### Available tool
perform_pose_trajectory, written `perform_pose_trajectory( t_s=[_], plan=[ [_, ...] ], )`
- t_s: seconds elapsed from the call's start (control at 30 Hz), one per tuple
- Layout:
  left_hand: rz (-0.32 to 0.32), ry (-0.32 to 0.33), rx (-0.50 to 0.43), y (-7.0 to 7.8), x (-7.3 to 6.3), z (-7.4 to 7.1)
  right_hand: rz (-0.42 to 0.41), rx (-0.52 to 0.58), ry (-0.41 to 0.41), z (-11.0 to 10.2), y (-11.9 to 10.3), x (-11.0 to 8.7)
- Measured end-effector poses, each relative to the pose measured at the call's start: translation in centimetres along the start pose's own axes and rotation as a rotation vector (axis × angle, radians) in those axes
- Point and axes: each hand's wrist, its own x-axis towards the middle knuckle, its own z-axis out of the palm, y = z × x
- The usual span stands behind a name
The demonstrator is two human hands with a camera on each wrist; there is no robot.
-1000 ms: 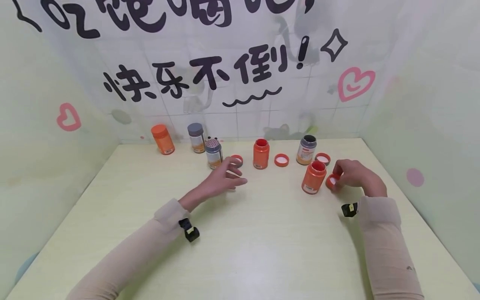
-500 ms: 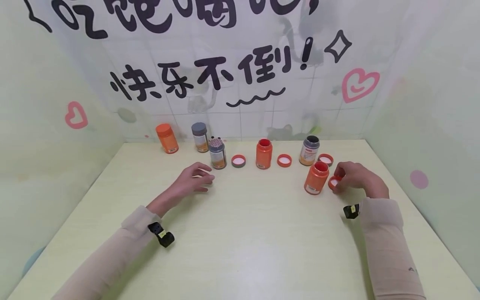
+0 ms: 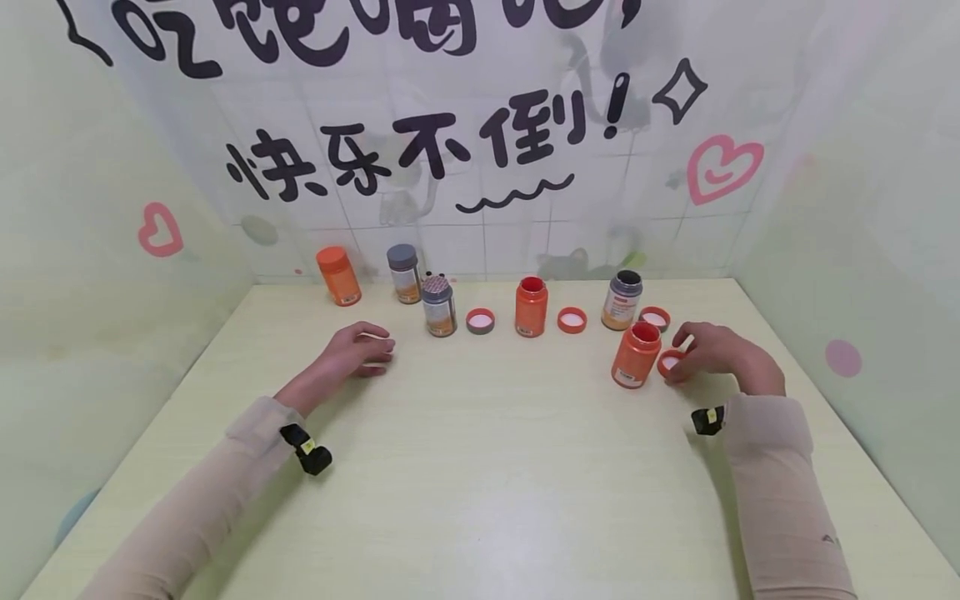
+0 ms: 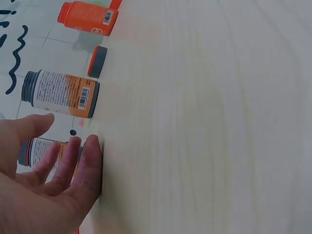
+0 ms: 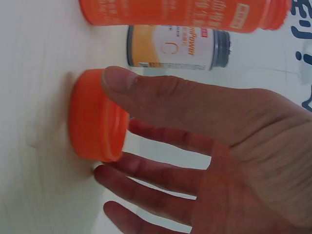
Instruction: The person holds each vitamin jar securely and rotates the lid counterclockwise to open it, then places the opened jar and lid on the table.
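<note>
In the head view my right hand (image 3: pixel 712 348) pinches an orange jar cap (image 5: pixel 92 117) that sits upside down on the table, its white liner facing up. In the right wrist view the thumb lies on the cap's near side and fingertips reach its other side. Just left of it stands an uncapped orange jar (image 3: pixel 636 357). My left hand (image 3: pixel 347 353) holds nothing and hovers over the left part of the table, fingers relaxed and apart. The closest jars to it are a grey jar (image 3: pixel 439 308) with a patterned top and a lidded orange jar (image 3: pixel 340 277).
Along the back stand a lidded grey jar (image 3: pixel 403 273), an open orange jar (image 3: pixel 531 308) and an open grey jar (image 3: pixel 622 302). Loose caps lie between them: a grey-and-orange cap (image 3: pixel 480 322), an orange cap (image 3: pixel 572 320) and another cap (image 3: pixel 656 317). Walls enclose the table (image 3: pixel 480 467) on three sides.
My left hand has moved left, away from the grey-and-orange cap and past the patterned-top jar, exposing that cap. The right hand stays at the orange cap. The view has shifted slightly.
</note>
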Motion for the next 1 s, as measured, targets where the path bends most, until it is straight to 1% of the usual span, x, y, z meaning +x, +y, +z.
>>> perform_pose_trajectory(
  t_s=[0.17, 0.27, 0.4, 0.53, 0.6, 0.73, 0.8, 0.87, 0.93, 1.0],
  plan=[
    [-0.005, 0.035, 0.023, -0.1, 0.4, -1.3, -0.016, -0.021, -0.004, -1.1, -0.1, -1.4],
    [-0.011, 0.056, 0.033, -0.1, 0.8, -1.9, -0.048, -0.061, 0.025, -1.9, -0.4, -2.5],
    [-0.042, 0.105, 0.051, 0.0, 1.3, -2.6, -0.086, -0.105, 0.077, -2.7, -1.3, -4.0],
    [-0.062, 0.168, 0.066, 0.0, 1.7, -3.5, -0.125, -0.118, 0.102, -3.0, -3.1, -5.4],
    [-0.060, 0.205, 0.072, 0.0, 1.9, -4.1, -0.155, -0.111, 0.102, -3.0, -4.2, -6.1],
    [-0.045, 0.289, 0.069, 0.2, 2.5, -5.4, -0.251, -0.077, 0.096, -2.6, -6.5, -7.2],
    [-0.039, 0.336, 0.045, 0.3, 2.8, -6.0, -0.304, -0.063, 0.096, -2.2, -7.7, -7.5],
    [-0.038, 0.379, 0.026, 0.5, 3.3, -6.5, -0.339, -0.049, 0.089, -1.8, -8.7, -7.6],
    [-0.033, 0.420, 0.011, 0.7, 3.7, -6.9, -0.377, -0.041, 0.083, -1.2, -9.7, -7.5],
    [-0.028, 0.464, 0.007, 0.7, 4.2, -7.3, -0.410, -0.023, 0.059, -0.5, -10.7, -7.2]
  ],
)
